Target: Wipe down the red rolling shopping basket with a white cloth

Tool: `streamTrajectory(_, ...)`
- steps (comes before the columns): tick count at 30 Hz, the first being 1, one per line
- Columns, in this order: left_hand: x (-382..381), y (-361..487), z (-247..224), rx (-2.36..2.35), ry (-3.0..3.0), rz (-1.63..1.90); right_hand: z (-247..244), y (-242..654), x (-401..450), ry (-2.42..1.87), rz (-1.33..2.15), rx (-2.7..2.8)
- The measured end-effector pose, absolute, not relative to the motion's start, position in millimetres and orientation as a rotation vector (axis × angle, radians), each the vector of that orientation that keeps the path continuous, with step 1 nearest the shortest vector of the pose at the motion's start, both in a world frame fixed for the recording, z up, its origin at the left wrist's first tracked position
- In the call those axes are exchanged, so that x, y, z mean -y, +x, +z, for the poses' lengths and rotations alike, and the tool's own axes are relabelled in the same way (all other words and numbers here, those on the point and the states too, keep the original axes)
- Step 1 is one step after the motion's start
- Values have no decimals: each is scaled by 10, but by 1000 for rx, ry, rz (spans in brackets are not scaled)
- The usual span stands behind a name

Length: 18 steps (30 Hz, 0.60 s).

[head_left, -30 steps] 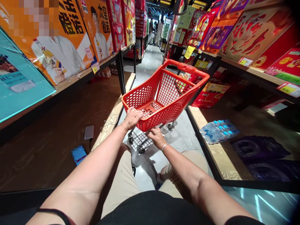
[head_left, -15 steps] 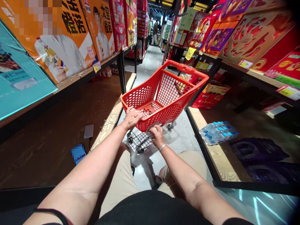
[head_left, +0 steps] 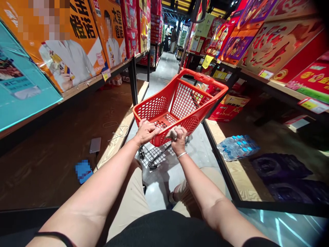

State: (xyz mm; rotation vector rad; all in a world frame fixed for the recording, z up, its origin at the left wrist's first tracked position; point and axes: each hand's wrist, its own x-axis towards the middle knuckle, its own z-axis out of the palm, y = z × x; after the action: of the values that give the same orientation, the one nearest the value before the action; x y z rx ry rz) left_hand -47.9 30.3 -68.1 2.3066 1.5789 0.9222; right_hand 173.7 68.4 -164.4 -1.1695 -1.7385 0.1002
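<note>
A red plastic shopping cart stands in the aisle in front of me, its basket holding nothing that I can see. My left hand is closed over the near left part of the basket's rim. In my right hand is a crumpled greyish cloth, pressed against the outer side of the basket just below the rim, right of my left hand. A pale bracelet circles my right wrist. The cart's wheels and lower grid show beneath the basket.
Shelves with orange boxes and a teal box line the left; a phone-like device and blue item lie below. On the right are gift boxes and bottled water. People stand far down the aisle.
My right hand has moved up and slightly right along the basket's side, and the cloth in it now shows clearly. My left hand has stayed on the rim, nearly unmoved.
</note>
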Motion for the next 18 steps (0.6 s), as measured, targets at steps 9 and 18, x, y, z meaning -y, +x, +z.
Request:
streamTrajectory(9, -291, -511, -682, -1555, 2305, 918, -1886, 1785, -528, -1284, 209, 1531)
streamTrajectory(18, -275, -471, -688, -1551, 2306, 934, -1385, 1987, -790, -1286, 76, 1658)
